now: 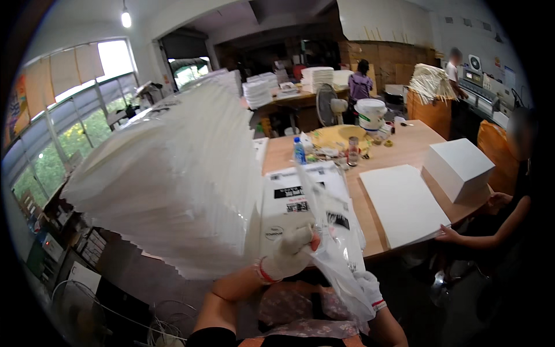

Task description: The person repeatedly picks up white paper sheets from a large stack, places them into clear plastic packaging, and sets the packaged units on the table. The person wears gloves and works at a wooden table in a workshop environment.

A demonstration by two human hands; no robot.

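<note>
a tall fanned stack of white paper sheets (173, 179) leans at the left, its lower corner pinched by the white-gloved left hand (287, 257), while the gloved right hand (368, 287), fingers curled, clasps a crinkled clear plastic bag (332, 243) above the wooden table (404, 147).

Gloved hands (289, 257) grip (probably plastic) bag (332, 254).

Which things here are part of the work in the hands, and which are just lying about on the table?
In hand:
left hand, gloved, on the clear plastic bag
right hand, gloved, at the bag's lower end
printed white sheets behind the bag
tall fanned stack of white sheets beside them

Lying about:
blue-capped bottle
white bucket
white box
flat white board
</note>
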